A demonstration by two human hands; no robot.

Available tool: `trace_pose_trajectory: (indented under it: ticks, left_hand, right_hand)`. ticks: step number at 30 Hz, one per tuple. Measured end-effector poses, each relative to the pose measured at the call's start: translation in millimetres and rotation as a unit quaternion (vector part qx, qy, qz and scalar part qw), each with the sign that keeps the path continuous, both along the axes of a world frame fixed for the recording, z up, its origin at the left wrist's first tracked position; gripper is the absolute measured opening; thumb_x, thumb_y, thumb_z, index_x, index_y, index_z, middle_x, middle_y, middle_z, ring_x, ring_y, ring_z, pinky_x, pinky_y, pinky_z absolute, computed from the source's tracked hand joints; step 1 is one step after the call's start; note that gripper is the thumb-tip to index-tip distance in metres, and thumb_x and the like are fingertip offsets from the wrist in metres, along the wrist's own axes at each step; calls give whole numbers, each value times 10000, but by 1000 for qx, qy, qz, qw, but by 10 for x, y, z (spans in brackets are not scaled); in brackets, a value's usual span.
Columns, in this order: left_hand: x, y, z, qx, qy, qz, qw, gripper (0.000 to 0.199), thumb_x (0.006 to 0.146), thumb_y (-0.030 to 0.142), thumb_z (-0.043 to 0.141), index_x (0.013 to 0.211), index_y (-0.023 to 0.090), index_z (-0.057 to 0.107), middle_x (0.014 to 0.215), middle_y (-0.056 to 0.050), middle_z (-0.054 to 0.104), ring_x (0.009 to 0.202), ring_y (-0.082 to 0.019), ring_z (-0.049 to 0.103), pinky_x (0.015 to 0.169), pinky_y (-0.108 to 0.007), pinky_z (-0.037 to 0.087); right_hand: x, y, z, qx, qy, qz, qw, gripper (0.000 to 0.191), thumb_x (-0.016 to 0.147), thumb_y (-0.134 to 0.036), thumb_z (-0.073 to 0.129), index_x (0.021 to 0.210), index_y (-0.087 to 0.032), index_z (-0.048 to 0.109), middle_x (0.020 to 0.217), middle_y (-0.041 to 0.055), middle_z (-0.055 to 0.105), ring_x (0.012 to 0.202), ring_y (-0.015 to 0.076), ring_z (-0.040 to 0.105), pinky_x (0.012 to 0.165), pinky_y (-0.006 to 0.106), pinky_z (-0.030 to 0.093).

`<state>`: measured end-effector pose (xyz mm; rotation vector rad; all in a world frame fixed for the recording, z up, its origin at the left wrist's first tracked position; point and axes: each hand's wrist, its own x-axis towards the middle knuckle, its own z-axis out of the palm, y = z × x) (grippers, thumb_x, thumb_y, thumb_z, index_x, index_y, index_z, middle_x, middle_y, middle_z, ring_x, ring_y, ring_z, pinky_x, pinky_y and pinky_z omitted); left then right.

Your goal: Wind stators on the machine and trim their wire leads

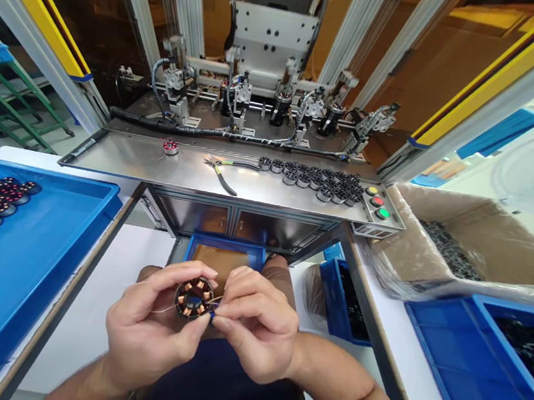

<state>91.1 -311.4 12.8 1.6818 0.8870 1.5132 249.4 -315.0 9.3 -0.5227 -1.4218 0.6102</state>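
Note:
A round black stator [194, 297] with copper windings is held near my lap, its ring facing the camera. My left hand [151, 325] grips it, fingers over the top edge and thumb below. At its right side my right hand [256, 322] is closed, thumb and fingertips pinching thin wires [216, 303] that come off the ring. Another thin wire trails from the left side of the stator across my left palm.
A steel ledge [145, 162] ahead carries pliers [224, 175], one red-wired stator [171, 147], several black parts [337, 186] and buttons. A blue tray [22, 293] stands left; a carton [403, 236] and blue bin [447, 352] stand right. A machine [272, 38] rises behind.

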Motion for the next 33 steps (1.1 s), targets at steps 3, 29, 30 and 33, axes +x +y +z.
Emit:
trace_pose_trajectory:
  ticks: [3, 29, 30, 33]
  left_hand:
    - [-11, 18, 49, -68, -39, -38, 996, 401, 742, 95, 767, 1115, 235, 724, 1005, -55, 780, 817, -187, 756, 764, -266, 635]
    - [70, 37, 87, -170, -137, -139, 966, 393, 733, 123, 831, 1088, 267, 746, 1077, -42, 773, 938, -164, 751, 810, -191, 610]
    - [74, 31, 74, -135, -128, -117, 976, 431, 724, 77, 825, 1099, 271, 738, 1099, -34, 765, 957, -161, 748, 827, -195, 611]
    - [77, 22, 31, -54, -114, -82, 989, 518, 700, -2, 811, 1136, 260, 709, 1148, -24, 736, 950, -154, 749, 836, -217, 624]
  right_hand:
    - [81, 74, -22, 8, -15, 29, 999, 145, 878, -217, 708, 1022, -225, 713, 781, 51, 655, 712, 186, 625, 654, 357, 536]
    - [263, 105, 61, 217, -190, -183, 940, 183, 892, -178, 694, 1075, -173, 705, 761, 68, 694, 764, 201, 590, 592, 360, 557]
    - [230, 92, 63, 210, -174, -195, 942, 224, 896, -153, 678, 1120, -156, 689, 771, 71, 691, 755, 197, 596, 584, 350, 556]
    - [95, 58, 68, 183, -129, -203, 953, 242, 923, -107, 617, 1158, -133, 665, 807, 73, 679, 721, 175, 618, 581, 327, 569]
